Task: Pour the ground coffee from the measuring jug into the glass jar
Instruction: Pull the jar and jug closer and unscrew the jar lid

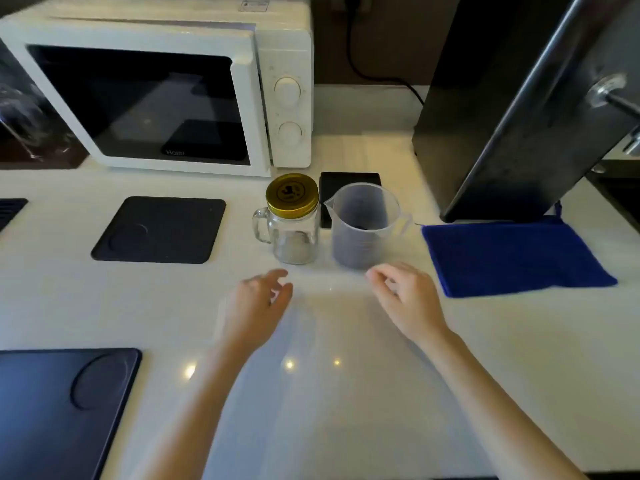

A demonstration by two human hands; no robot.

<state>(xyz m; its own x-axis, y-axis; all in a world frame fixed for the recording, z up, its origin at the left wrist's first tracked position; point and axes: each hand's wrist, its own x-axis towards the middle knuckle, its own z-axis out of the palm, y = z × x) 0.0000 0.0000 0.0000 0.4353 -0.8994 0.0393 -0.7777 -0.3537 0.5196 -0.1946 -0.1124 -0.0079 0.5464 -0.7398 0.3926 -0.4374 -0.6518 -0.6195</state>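
Observation:
A glass jar (294, 237) with a handle on its left stands on the white counter, and a gold lid (292, 195) is on top of it. Just right of it stands a clear plastic measuring jug (363, 225) with dark ground coffee at the bottom, spout to the left, handle to the right. My left hand (258, 306) hovers in front of the jar, fingers apart and curled, holding nothing. My right hand (407, 299) hovers in front of the jug, fingers loosely curled and apart, empty, touching neither.
A white microwave (166, 88) stands at the back left. A tall black appliance (512, 116) rises at the right. A blue cloth (512, 256) lies right of the jug. Dark mats lie at the left (159, 230) and near left (59, 403); a small black square (346, 181) sits behind the jug.

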